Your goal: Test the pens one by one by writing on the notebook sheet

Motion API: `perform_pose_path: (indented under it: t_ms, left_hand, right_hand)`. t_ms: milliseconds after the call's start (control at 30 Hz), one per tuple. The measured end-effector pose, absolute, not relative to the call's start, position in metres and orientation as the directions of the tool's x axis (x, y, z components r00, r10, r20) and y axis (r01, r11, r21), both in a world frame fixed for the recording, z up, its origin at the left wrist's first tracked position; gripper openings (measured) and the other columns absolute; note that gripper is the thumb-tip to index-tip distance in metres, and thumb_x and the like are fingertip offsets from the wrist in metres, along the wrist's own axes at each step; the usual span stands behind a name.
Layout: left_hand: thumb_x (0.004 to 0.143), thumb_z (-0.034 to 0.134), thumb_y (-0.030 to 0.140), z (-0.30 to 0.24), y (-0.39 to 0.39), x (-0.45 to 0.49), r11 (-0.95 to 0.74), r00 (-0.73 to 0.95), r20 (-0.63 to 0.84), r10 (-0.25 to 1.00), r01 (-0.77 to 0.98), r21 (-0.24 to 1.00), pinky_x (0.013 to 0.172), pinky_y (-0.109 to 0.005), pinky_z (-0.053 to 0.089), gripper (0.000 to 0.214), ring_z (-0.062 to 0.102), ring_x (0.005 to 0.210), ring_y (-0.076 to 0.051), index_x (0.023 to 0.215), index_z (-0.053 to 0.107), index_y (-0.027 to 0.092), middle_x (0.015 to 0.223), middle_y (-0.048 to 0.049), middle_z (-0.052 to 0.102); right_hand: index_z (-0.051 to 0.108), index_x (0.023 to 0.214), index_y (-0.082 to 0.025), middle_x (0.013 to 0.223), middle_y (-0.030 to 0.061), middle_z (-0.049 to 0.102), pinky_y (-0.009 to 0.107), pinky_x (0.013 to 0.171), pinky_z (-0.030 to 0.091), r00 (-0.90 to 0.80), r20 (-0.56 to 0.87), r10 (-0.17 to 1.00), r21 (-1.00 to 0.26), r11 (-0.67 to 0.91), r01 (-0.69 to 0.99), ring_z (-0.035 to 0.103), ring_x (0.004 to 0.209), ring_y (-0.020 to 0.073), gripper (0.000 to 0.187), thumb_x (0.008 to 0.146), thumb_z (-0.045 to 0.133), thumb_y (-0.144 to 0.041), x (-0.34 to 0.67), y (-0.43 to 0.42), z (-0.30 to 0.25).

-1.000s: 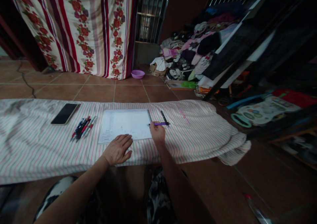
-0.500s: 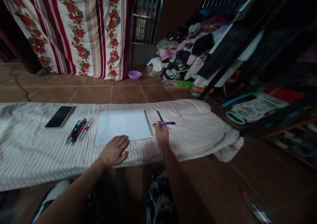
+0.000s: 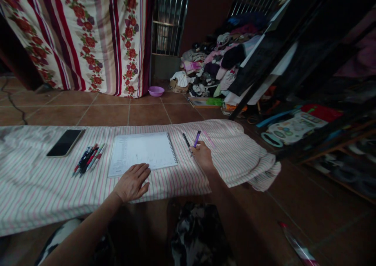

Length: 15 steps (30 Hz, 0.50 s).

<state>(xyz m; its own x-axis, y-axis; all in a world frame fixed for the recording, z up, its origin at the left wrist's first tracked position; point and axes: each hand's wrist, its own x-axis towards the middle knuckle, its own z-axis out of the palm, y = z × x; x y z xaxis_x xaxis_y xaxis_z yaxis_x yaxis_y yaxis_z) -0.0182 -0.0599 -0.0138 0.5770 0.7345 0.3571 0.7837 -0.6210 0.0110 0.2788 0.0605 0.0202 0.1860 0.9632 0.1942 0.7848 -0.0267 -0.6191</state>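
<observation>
The left hand (image 3: 132,183) and right hand (image 3: 202,155) are bare, as are the left forearm (image 3: 85,228) and right forearm (image 3: 227,207). Loose-looking legwear (image 3: 190,234), probably trousers though shadow blurs the cut, is black with irregular white and greyish blotches; a larger white patch covers the left knee (image 3: 60,236).

Left grip (image 3: 132,183) flat, facing down; right grip (image 3: 203,154) curled in pinch; both bare forearms (image 3: 89,223) stretched forward.

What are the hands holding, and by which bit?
The right hand holds the purple pen by its lower part; the left hand holds nothing.
</observation>
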Motion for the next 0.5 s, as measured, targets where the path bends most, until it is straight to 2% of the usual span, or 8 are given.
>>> perform_pose_path:
  t_ms: [200, 500]
  left_hand:
    - [0.083, 0.045, 0.032, -0.016, -0.060, -0.018, -0.617, 0.569, 0.364, 0.737, 0.787, 0.018, 0.094, -0.043, 0.041, 0.040, 0.050, 0.113, -0.028, 0.115, 0.056, 0.012, 0.122, -0.0153, 0.057]
    - [0.084, 0.044, 0.032, -0.016, -0.059, -0.018, -0.606, 0.558, 0.353, 0.751, 0.795, 0.033, 0.094, -0.043, 0.041, 0.039, 0.050, 0.114, -0.027, 0.115, 0.056, 0.013, 0.123, -0.0147, 0.057]
  right_hand:
    - [0.065, 0.082, -0.014, 0.077, 0.0099, 0.069, 0.026, 0.064, 0.040, 0.132, 0.129, 0.983, -0.438, -0.063, 0.897, 0.064, 0.076, 0.0216, 0.019, 0.071, 0.063, -0.030, 0.297, 0.091, 0.021]
    - [0.069, 0.082, -0.016, 0.088, 0.0102, 0.071, 0.025, 0.068, 0.041, 0.105, 0.049, 0.993, -0.315, -0.084, 0.945, 0.064, 0.086, 0.0214, 0.023, 0.074, 0.057, -0.033, 0.291, 0.124, 0.014]
